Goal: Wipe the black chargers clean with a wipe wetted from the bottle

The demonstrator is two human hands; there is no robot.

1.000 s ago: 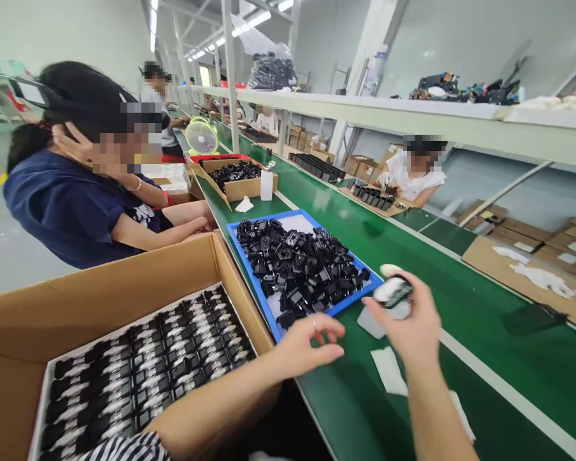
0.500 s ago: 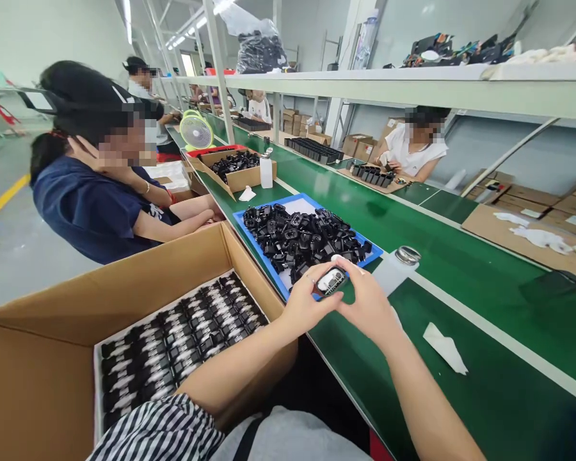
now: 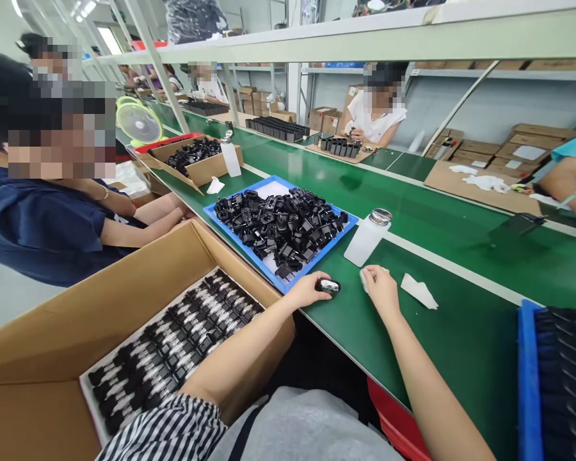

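Note:
My left hand (image 3: 310,290) grips a small black power adapter (image 3: 328,286) with a pale, shiny end face, just over the near edge of the green bench. To the right, my right hand (image 3: 381,288) pinches a white wipe (image 3: 363,280), its fingers closed low over the bench. Behind that hand a white bottle with a metal pump cap (image 3: 367,237) stands on the bench. Beyond my left hand, a blue tray (image 3: 288,286) carries a heap of loose black adapters (image 3: 278,227).
On my left, an open cardboard box (image 3: 139,282) holds rows of adapters. A crumpled white tissue (image 3: 419,291) lies right of my right hand. At far right is a blue crate (image 3: 529,378) of black parts. A person (image 3: 33,218) sits at left; others work across the bench.
My hands have parted: the left keeps the adapter and has lowered slightly, while the right has moved right with the white wipe. My view has turned rightward, bringing the right-hand crate further into sight.

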